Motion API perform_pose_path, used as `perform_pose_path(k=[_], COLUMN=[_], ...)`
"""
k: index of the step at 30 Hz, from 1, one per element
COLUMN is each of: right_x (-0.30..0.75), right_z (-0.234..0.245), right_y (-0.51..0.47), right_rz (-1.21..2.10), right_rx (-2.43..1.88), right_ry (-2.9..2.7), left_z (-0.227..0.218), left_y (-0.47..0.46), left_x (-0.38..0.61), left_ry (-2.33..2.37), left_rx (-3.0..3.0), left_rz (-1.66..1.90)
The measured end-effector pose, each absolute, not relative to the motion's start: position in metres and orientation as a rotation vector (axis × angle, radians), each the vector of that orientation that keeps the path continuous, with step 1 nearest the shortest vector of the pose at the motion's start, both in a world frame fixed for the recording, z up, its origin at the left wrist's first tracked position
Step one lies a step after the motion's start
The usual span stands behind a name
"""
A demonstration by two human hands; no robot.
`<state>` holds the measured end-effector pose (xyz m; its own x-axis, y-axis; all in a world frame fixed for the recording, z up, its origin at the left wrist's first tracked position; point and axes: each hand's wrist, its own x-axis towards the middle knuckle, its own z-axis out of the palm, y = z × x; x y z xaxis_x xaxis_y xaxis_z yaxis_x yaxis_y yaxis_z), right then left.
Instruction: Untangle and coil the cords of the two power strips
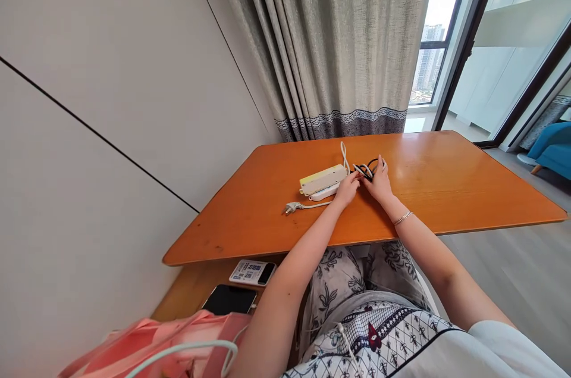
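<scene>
My right hand [379, 183] is closed around a looped bundle of black and white cables [366, 171] on the orange-brown table [428, 187]. Against the bundle's left side, my left hand [348, 188] has its fingers on the cables, pinching at them. Just left of that hand lie a cream power strip [323, 180] with a yellowish edge and a white power strip [325, 191], side by side. A white plug [293, 207] rests nearer the front edge, its cord running under my left hand. One white cord loop [344, 155] sticks out beyond the strips.
Below the table's front left edge, a black-screened phone [229, 299] and a white device with a printed label [252, 272] lie on a lower wooden surface. A pink bag [156, 348] is beside them. Behind the table hangs a grey curtain [348, 38]; a wall stands left.
</scene>
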<state>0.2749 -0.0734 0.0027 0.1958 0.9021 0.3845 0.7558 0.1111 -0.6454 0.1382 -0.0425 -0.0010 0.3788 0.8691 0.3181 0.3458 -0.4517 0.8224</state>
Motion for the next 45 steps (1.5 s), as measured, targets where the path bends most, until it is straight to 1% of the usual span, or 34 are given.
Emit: perform_pose_path(k=[3, 6, 11, 18, 27, 32, 38, 41, 45], right_x=[0.282, 0.286, 0.291, 0.287, 0.28, 0.279, 0.271, 0.268, 0.268], right_z=[0.002, 0.0, -0.004, 0.001, 0.005, 0.003, 0.004, 0.007, 0.014], right_y=[-0.069, -0.065, -0.06, -0.063, -0.066, -0.067, -0.071, -0.072, -0.075], right_rz=[0.15, 0.084, -0.03, -0.137, -0.05, -0.006, -0.089, -0.1, -0.167], right_rx=[-1.689, -1.685, -1.642, -1.551, -1.513, -1.455, -1.607, -1.716, -1.756], right_ry=[-1.546, -1.534, -1.535, -1.667, -1.736, -1.723, -1.606, -1.635, -1.687], left_z=[-0.006, -0.015, -0.027, -0.028, -0.025, -0.027, -0.026, -0.025, -0.024], left_y=[-0.044, -0.045, -0.049, -0.048, -0.049, -0.048, -0.048, -0.05, -0.05], left_x=[0.14, 0.134, 0.126, 0.124, 0.125, 0.129, 0.131, 0.131, 0.131], left_ry=[1.066, 1.068, 1.025, 1.055, 1.104, 1.204, 1.238, 1.248, 1.236], left_rx=[2.221, 2.326, 2.351, 2.315, 2.31, 2.328, 2.363, 2.363, 2.356], left_rz=[1.068, 1.053, 1.02, 1.123, 1.329, 1.363, 1.363, 1.345, 1.344])
